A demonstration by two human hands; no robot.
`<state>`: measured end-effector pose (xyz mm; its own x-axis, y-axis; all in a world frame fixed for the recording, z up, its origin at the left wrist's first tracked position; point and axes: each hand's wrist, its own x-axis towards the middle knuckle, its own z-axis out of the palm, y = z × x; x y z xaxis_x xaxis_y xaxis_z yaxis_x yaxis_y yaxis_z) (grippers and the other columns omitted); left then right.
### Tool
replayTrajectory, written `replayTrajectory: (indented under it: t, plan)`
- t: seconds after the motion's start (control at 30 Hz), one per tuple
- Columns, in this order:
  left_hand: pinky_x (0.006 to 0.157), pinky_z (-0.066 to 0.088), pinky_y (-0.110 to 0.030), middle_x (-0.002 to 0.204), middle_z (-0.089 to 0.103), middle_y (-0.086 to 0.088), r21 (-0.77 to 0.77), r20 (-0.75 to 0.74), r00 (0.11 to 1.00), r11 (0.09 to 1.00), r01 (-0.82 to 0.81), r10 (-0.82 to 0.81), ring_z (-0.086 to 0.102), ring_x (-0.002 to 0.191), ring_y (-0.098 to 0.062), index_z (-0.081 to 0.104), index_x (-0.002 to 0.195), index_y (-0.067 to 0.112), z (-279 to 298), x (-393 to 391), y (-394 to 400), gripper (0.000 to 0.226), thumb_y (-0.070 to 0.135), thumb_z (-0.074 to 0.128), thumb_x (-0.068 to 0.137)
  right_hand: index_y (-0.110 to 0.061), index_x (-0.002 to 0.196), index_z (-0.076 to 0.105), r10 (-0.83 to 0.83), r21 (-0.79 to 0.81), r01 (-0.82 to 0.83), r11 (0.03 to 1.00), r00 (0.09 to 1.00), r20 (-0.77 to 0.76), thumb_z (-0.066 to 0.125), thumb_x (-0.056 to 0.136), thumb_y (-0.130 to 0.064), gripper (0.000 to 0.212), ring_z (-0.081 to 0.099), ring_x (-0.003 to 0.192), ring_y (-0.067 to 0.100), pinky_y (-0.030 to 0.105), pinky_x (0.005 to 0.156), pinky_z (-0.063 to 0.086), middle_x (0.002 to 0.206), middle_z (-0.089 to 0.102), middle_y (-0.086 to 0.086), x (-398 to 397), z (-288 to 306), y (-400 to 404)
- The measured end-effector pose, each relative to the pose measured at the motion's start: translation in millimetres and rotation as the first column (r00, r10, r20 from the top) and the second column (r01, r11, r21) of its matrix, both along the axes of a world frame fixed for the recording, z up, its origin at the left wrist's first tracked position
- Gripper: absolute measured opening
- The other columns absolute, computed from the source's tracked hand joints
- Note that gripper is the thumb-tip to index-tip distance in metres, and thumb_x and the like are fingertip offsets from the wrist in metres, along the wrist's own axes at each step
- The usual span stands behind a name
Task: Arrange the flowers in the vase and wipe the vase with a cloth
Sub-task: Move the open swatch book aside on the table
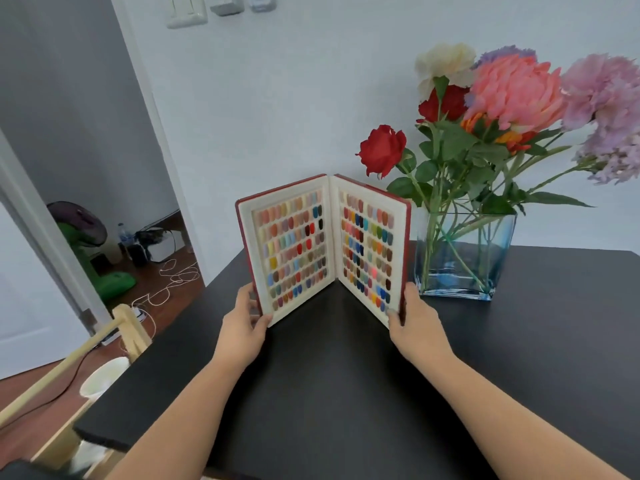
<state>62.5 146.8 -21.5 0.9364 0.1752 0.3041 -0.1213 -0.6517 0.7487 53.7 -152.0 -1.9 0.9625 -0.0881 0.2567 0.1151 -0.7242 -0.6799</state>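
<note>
Though square and steady-looking on the table point(311, 393) near its far right edge, vase point(464, 254) likely heavy, slick, breakable glass: best taken by two opposite walls, low down. Flowers point(512, 95) already standing in it, probably light and floppy at the heads, stiff in the stem; best gripped by stems just above the rim. Swatch book point(325, 244) upright and open at the far edge, just left of the vase, crowding that side. Left hand point(244, 327) pinching the book's left cover, right hand point(414, 318) closed on the right cover. No cloth in view.
</note>
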Motion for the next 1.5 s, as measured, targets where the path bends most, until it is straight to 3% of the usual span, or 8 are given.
replayTrajectory:
  t: [0.1,0.23,0.9,1.17,1.3,1.5]
  plan:
    - [0.075,0.049,-0.029,0.1,0.055,0.01,0.024,0.026,0.999,0.999,-0.024,0.023,0.059,0.083,-0.007,0.027,0.137,0.033,-1.1,20.4,1.5,0.062,0.012,0.063,0.09,-0.03,0.104,0.03,-0.033,-0.021,0.033,0.999,0.999,0.0,0.057,0.09,-0.023,0.031,0.065,0.094,0.024,0.037,0.073,0.057,0.118,0.062,0.005,32.6,1.1,16.2]
    - [0.075,0.047,-0.029,0.099,0.055,0.01,0.021,0.024,0.998,0.998,-0.065,0.065,0.057,0.082,-0.006,0.027,0.136,0.034,-3.2,51.4,5.7,0.063,0.01,0.062,0.09,-0.024,0.112,0.032,-0.093,-0.002,0.093,0.996,0.996,-0.016,0.059,0.09,-0.021,0.035,0.064,0.098,0.024,0.041,0.076,0.058,0.118,0.06,0.006,72.0,0.7,28.2]
    - [0.074,0.052,-0.036,0.095,0.059,0.001,0.049,-0.007,0.989,0.987,-0.15,0.15,0.062,0.086,-0.019,0.028,0.14,0.031,-6.5,176.7,29.2,0.063,0.01,0.061,0.091,-0.024,0.121,0.031,-0.261,0.001,0.261,0.965,0.964,-0.051,0.064,0.088,-0.017,0.048,0.063,0.096,0.021,0.032,0.062,0.052,0.118,0.055,0.006,212.2,-12.2,48.4]
    - [0.074,0.051,-0.038,0.092,0.056,0.002,0.069,-0.003,0.989,0.987,-0.148,0.149,0.061,0.086,-0.02,0.023,0.143,0.034,-9.4,214.7,35.3,0.068,0.009,0.06,0.091,-0.024,0.12,0.035,-0.288,0.097,0.29,0.952,0.957,-0.034,0.06,0.091,-0.019,0.04,0.06,0.104,0.022,0.04,0.076,0.056,0.12,0.054,0.006,239.5,-21.5,48.3]
    - [0.08,0.054,-0.045,0.1,0.061,-0.003,0.091,-0.024,0.99,0.987,-0.133,0.136,0.064,0.093,-0.025,0.023,0.142,0.033,-7.8,226.1,35.8,0.067,0.009,0.06,0.091,-0.024,0.118,0.034,-0.311,0.102,0.308,0.946,0.95,0.01,0.055,0.093,-0.021,0.033,0.059,0.102,0.023,0.047,0.081,0.056,0.117,0.054,0.005,246.4,-27.9,48.0]
    - [0.08,0.057,-0.047,0.106,0.064,-0.007,0.08,-0.02,0.99,0.987,-0.136,0.138,0.065,0.094,-0.026,0.023,0.143,0.034,-11.5,233.8,39.0,0.069,0.01,0.061,0.09,-0.023,0.122,0.037,-0.27,0.152,0.256,0.955,0.96,0.077,0.051,0.095,-0.026,0.03,0.059,0.101,0.021,0.042,0.078,0.057,0.115,0.056,0.004,247.4,-33.9,42.3]
